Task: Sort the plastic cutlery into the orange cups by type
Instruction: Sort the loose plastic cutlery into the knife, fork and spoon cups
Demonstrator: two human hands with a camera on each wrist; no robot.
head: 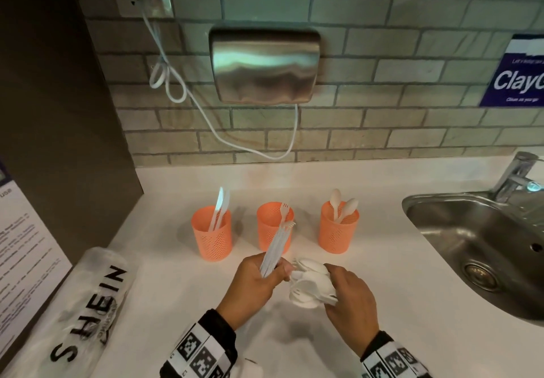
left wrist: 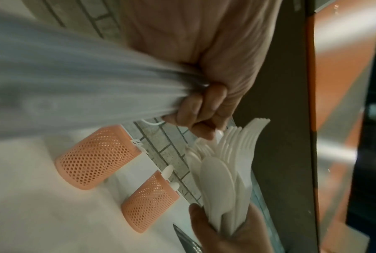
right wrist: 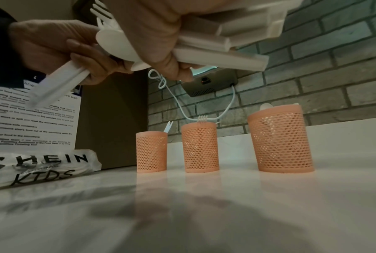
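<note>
Three orange mesh cups stand in a row on the white counter (head: 382, 259). The left cup (head: 211, 233) holds knives, the middle cup (head: 274, 227) a fork, the right cup (head: 338, 227) spoons. In front of them my left hand (head: 275, 271) grips a few white forks (head: 278, 242) by their handles, tines pointing up towards the middle cup. My right hand (head: 332, 285) grips a mixed bundle of white cutlery (head: 309, 286) just beside it. The left wrist view shows my fingers (left wrist: 200, 109) curled round the handles and the bundle's spoons and forks (left wrist: 221, 179). The right wrist view shows the bundle's handles (right wrist: 226, 42) above the cups (right wrist: 200, 149).
A plastic SHEIN bag (head: 88, 304) lies at the front left, next to a dark panel with a printed notice (head: 23, 245). A steel sink (head: 485, 245) with a tap (head: 515, 177) is at the right. A hand dryer (head: 265, 65) and its white cable (head: 206, 112) hang on the brick wall.
</note>
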